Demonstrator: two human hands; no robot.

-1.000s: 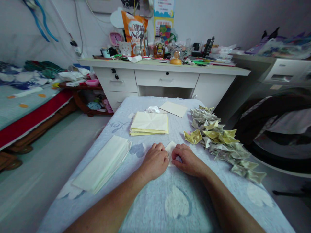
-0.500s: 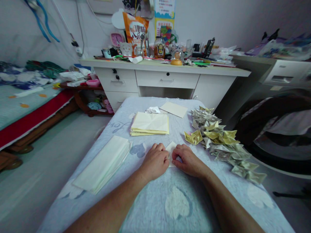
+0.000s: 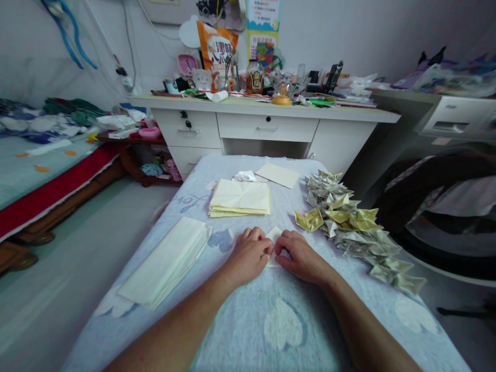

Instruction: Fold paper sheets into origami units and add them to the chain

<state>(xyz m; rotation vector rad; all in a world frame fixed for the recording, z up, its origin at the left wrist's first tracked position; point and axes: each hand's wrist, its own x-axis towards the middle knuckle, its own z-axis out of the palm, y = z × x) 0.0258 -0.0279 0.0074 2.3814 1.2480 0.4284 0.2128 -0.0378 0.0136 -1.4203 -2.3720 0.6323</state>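
A small piece of folded paper [image 3: 274, 234] lies on the cloth-covered table, partly hidden under both hands. My left hand [image 3: 253, 251] is closed, its curled fingers pressed on the paper's left side. From the other side my right hand [image 3: 295, 253] bends its fingers down onto the paper, thumb and forefinger closed toward each other. Just beyond the hands sits a stack of cream and yellow paper sheets [image 3: 240, 196]. To the left lies a bundle of long folded paper strips [image 3: 165, 261]. Folded paper boats [image 3: 354, 222], silvery and gold, are heaped at the right.
A flat card [image 3: 277, 175] and a crumpled white wrapper [image 3: 244, 176] lie at the table's far end. Behind stands a white desk [image 3: 267, 126] crowded with small items. A washing machine [image 3: 457, 119] is at the right, a bed [image 3: 50, 165] at the left.
My left hand has shifted very slightly to the right, closer to my right hand. The paper and my right hand look almost the same.
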